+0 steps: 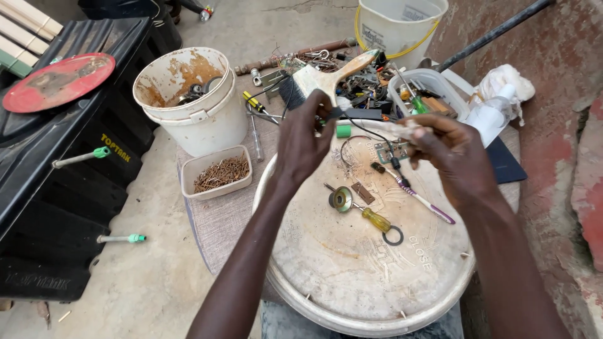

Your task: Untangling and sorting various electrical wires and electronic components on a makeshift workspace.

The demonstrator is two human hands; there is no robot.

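My left hand (303, 141) is raised over a round cream lid (352, 276). Its fingertips grip a wooden-handled paintbrush (320, 78), with the black bristles pointing left. My right hand (449, 154) faces it and is closed on a pale slim piece (389, 129) joined to a small black part (358, 114). Thin black wires hang from that part to a little circuit board (384, 150) on the lid. Also on the lid lie a yellow-handled screwdriver (375, 220), a round brass piece (341, 199), a black ring (393, 236) and a purple-tipped toothbrush (427, 202).
A stained white bucket (191, 103) stands at the left, a tray of rusty nails (217, 172) in front of it. Behind the lid are tangled tools and scrap (352, 81), a clear box (433, 88) and another white bucket (399, 25). A black tank (56, 188) with a red lid (59, 80) fills the far left.
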